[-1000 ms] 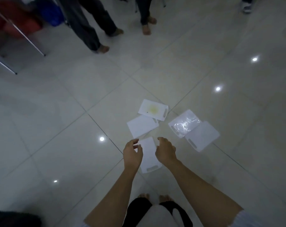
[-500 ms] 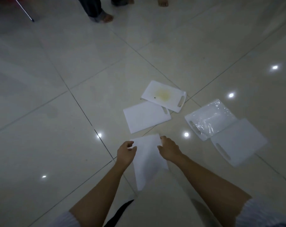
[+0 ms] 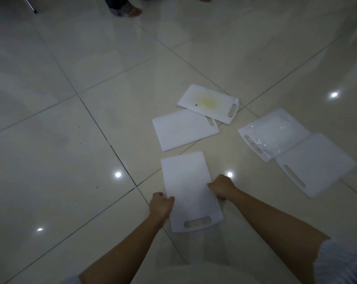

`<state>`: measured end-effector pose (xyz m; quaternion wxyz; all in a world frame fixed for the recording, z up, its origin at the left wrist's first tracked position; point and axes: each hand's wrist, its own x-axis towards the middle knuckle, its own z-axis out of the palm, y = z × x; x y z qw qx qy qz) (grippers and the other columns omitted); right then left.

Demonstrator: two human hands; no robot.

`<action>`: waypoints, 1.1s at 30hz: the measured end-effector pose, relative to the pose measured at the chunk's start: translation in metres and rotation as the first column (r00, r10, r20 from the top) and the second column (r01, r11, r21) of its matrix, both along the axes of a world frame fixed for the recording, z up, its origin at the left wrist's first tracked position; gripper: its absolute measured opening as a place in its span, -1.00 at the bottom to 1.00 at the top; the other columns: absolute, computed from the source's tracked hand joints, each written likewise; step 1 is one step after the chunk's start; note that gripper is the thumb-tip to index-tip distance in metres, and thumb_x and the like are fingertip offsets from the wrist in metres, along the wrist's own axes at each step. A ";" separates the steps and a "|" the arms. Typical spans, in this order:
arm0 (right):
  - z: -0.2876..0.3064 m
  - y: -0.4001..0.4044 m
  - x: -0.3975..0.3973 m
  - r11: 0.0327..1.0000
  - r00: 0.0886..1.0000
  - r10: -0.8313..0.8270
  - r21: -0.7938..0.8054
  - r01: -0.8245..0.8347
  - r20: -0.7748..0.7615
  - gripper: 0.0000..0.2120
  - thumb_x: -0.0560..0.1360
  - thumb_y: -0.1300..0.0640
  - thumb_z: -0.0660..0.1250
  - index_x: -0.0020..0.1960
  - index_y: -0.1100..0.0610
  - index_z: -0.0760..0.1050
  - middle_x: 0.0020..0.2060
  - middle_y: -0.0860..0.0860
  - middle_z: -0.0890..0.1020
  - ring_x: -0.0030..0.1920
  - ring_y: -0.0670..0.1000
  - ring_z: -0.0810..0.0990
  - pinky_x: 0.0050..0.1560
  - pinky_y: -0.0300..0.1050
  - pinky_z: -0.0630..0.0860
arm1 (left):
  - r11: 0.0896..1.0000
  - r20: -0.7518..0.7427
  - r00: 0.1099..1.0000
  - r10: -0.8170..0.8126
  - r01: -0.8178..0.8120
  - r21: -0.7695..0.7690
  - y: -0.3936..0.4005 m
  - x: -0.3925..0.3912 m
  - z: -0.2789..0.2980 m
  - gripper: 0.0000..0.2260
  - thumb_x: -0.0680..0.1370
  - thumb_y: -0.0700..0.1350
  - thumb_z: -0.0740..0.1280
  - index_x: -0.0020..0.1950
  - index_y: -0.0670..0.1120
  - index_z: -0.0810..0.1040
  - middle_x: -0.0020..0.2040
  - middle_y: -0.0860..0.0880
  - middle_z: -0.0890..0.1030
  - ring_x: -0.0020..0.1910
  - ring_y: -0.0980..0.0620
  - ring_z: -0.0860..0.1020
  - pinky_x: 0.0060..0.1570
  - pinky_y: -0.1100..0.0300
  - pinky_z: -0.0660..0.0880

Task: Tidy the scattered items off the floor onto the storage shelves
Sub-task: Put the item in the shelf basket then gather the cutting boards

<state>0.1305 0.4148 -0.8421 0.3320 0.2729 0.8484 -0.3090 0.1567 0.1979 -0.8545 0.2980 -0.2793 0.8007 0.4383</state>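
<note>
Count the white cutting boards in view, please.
5: one held by the left hand and right hand; plain and yellow-stained overlapping ahead; plastic-wrapped and plain overlapping at right.

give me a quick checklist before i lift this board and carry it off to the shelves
1. Left hand grips the left edge of the held board: ok.
2. Right hand grips the right edge: ok.
3. Held board free of the other boards: ok, it overlaps none.
4. Floor all picked up: not ok; the stained board, plain board, wrapped board and far right board lie on the floor.
5. Path clear: cannot tell; a person's bare foot stands ahead.
6. Shelves within reach: cannot tell, not in view.
</note>
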 end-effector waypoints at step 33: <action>0.004 0.108 -0.024 0.888 0.848 -0.335 0.164 0.430 -0.410 -0.72 0.56 0.08 0.25 0.17 0.15 0.61 0.15 0.12 0.62 0.20 0.18 0.52 0.20 -0.04 0.41 | 0.939 -0.315 0.896 0.313 -0.241 0.247 0.079 -0.074 0.026 -0.50 0.58 0.18 0.26 -0.05 -0.29 0.59 -0.12 -0.13 0.61 -0.17 -0.06 0.55 -0.18 0.12 0.45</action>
